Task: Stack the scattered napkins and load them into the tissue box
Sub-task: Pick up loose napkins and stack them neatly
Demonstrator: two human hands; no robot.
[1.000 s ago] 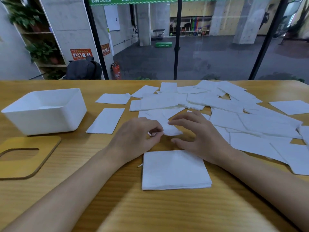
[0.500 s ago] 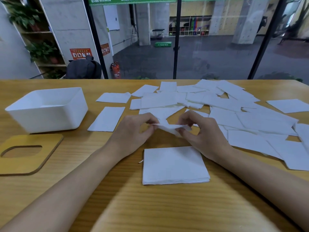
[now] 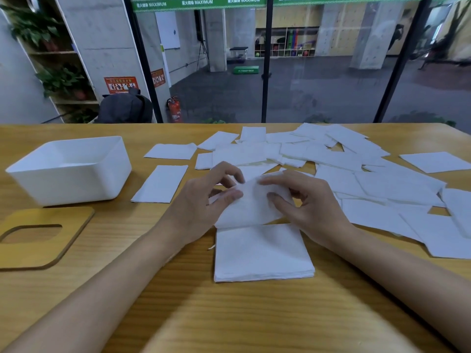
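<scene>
Above the near stack (image 3: 262,253), both hands (image 3: 201,200) (image 3: 308,207) pinch one napkin (image 3: 252,202); limp, light; best held by its edges.

I see one white napkin (image 3: 251,202) raised and tilted above a neat square stack (image 3: 262,253). Loose napkins (image 3: 382,179) overlap to the right, and the open white tissue box (image 3: 68,171) sits left.
</scene>
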